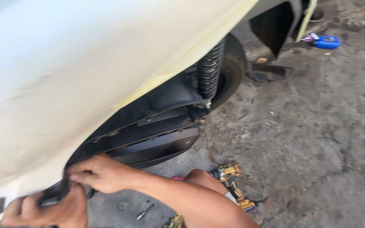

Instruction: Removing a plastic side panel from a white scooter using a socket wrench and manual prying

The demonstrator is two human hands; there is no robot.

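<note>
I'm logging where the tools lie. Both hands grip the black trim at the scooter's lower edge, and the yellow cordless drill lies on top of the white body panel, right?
Not quite. The head view shows the yellow cordless drill lying on the concrete floor, beside the forearm, not on the white body panel. The rest holds: left hand and right hand both grip the black trim.

A yellow-black drill [230, 181] and a small bit [145, 211] are seen on the concrete floor [317, 139]. A blue object [327, 42] is noted far off, a black panel [270, 71] beside the wheel [232, 71].
</note>
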